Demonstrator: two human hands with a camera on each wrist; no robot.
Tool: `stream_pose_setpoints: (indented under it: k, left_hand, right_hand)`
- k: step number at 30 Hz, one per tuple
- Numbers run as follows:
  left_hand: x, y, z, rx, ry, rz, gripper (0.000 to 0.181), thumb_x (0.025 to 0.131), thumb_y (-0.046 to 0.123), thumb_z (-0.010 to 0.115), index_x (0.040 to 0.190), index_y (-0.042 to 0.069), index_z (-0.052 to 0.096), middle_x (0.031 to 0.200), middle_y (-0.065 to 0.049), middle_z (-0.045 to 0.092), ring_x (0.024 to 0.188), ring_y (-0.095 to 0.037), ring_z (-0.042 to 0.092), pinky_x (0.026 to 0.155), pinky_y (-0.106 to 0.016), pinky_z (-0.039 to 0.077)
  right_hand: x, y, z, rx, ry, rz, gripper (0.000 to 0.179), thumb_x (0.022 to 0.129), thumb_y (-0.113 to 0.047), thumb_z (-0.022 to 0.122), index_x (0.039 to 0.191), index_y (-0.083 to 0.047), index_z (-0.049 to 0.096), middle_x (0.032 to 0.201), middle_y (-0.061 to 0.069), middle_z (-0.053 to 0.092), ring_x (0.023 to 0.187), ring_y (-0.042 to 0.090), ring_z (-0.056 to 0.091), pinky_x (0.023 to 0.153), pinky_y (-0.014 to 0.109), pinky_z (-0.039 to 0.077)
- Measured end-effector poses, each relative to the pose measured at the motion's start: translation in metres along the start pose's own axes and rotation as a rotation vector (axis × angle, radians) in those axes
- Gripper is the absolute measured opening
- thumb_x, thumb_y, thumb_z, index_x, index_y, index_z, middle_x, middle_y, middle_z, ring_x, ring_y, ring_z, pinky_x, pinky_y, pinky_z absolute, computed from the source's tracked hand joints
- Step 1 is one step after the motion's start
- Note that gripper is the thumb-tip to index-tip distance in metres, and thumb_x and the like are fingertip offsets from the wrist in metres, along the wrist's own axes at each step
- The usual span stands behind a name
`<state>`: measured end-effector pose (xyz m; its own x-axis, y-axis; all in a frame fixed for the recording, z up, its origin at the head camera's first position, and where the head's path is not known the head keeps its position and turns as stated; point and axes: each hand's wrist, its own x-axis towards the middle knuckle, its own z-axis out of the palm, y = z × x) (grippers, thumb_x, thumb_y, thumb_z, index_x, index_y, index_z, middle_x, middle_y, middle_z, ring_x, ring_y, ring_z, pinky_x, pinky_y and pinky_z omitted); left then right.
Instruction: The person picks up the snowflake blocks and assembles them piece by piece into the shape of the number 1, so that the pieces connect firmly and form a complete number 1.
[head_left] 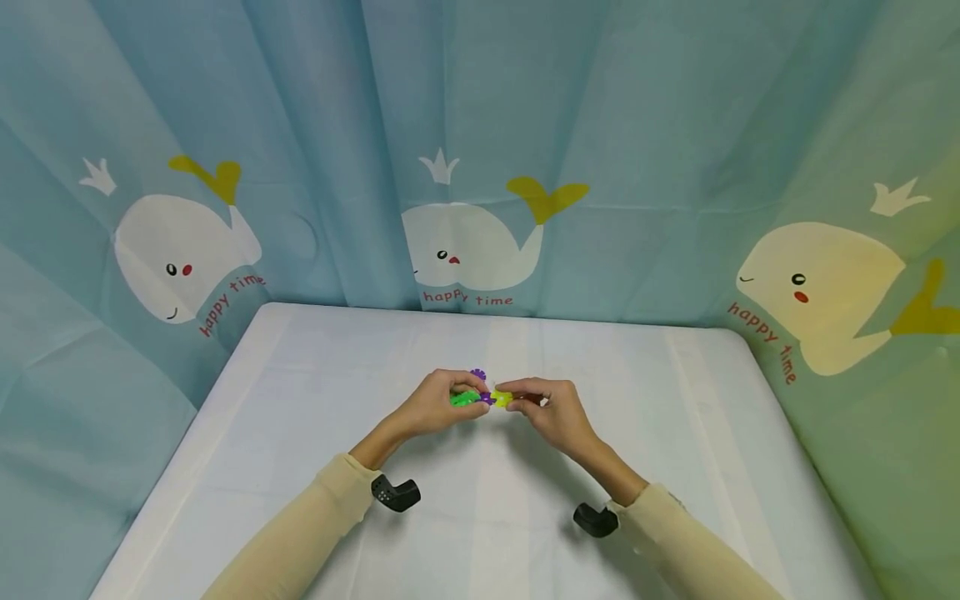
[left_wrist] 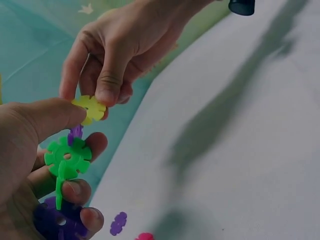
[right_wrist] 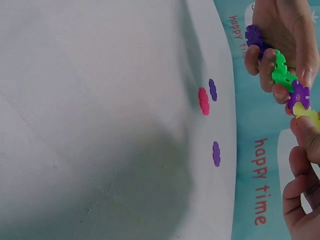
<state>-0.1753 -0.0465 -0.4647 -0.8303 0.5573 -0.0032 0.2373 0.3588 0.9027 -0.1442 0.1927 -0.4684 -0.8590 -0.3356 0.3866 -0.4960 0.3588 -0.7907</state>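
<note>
Several notched plastic snowflake discs are joined in a chain, held above the table between both hands. My left hand grips the chain, its thumb along the top and its fingers curled under the green discs. A dark purple disc sits at the chain's near end, by the outer fingers in the left wrist view. Between green and yellow is a purple disc standing crosswise. The thumb and fingers of my right hand pinch the yellow disc at the other end; the left thumb tip reaches its edge.
Farther back on the white table lie a pink disc, a purple disc beside it and another purple disc apart. A blue curtain with printed whales stands around the table edges. Both wrists carry black cameras.
</note>
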Motion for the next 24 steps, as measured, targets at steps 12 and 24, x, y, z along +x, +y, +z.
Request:
stream_pose_setpoints:
  k: [12,24]
  left_hand:
    - [-0.004,-0.008,-0.003,-0.013,-0.009,-0.021,0.025,0.093,0.025,0.077,0.113,0.010,0.073,0.092,0.005,0.078,0.088,-0.012,0.065,0.084,-0.035,0.046]
    - [-0.004,-0.014,-0.001,-0.007,-0.004,0.022,0.025,0.094,0.022,0.076,0.115,0.009,0.073,0.102,0.002,0.075,0.094,-0.013,0.068,0.086,-0.033,0.051]
  right_hand:
    - [0.001,0.004,0.001,-0.061,-0.050,-0.034,0.030,0.088,-0.003,0.079,0.117,-0.011,0.076,0.090,0.004,0.077,0.066,0.009,0.061,0.060,0.026,0.051]
    - [-0.002,0.003,-0.002,-0.095,-0.060,-0.014,0.027,0.089,-0.005,0.079,0.115,-0.012,0.076,0.090,0.000,0.076,0.066,0.007,0.061,0.060,0.027,0.053]
